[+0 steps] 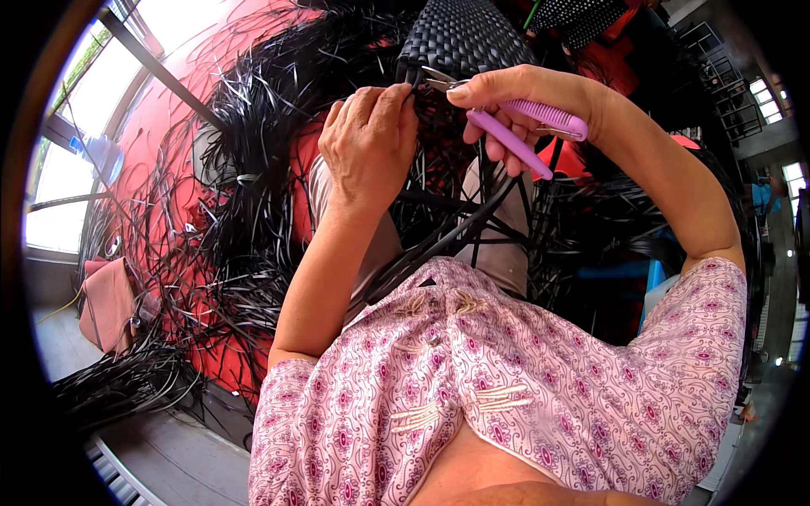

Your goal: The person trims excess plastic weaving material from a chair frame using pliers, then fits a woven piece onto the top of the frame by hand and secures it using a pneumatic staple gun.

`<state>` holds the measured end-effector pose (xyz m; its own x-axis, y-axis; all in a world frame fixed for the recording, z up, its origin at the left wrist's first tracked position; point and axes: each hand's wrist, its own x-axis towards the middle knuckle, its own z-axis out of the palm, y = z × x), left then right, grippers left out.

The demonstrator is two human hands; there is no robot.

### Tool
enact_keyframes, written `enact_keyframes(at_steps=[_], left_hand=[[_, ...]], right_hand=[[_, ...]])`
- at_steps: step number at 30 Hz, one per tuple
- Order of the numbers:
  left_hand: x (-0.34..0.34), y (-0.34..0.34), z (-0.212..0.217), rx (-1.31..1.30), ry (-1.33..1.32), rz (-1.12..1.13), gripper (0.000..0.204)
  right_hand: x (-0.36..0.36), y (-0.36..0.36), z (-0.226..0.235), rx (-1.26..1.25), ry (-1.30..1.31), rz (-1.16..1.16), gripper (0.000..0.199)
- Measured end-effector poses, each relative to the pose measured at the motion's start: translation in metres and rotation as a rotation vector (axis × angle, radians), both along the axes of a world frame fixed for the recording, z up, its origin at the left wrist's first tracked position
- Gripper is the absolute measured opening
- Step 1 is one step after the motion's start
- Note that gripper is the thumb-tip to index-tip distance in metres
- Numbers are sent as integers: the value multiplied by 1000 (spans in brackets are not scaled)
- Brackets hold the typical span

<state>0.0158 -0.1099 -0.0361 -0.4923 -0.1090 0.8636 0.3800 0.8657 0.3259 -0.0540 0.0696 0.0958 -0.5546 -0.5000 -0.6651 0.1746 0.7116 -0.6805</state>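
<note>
A black woven basket (pixel 460 38) stands at the top middle, with loose black strips hanging from its near edge. At its near left corner my left hand (pixel 371 139) is closed, its thumb and fingertips pinching a black strip (pixel 411 83). My right hand (pixel 515 93) grips a pair of snips (pixel 510 142) with pink ridged handles spread apart. Their metal blades point left at the basket edge, a little right of my left fingertips. Whether the blades touch a strip is too small to tell. More black strips (pixel 472 221) run down across my lap.
Heaps of loose black strips (pixel 278 101) cover the red surface (pixel 160 169) at left. A pink bag-like thing (pixel 108 305) and a clear plastic bottle (pixel 103 156) are at far left. Another dark woven piece (pixel 582 21) is at upper right, and a blue-edged thing (pixel 654 287) stands beside my right elbow.
</note>
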Motion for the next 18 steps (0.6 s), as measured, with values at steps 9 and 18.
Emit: enact_keyframes(at_steps=[9,18], left_hand=[[0,-10,5,28,84,-103,21],[-4,-15,-4,38,133,-146,28]], right_hand=[[-11,-8,6,-18,-66,15,68],[-26,-23,37,169,-64,53,62]])
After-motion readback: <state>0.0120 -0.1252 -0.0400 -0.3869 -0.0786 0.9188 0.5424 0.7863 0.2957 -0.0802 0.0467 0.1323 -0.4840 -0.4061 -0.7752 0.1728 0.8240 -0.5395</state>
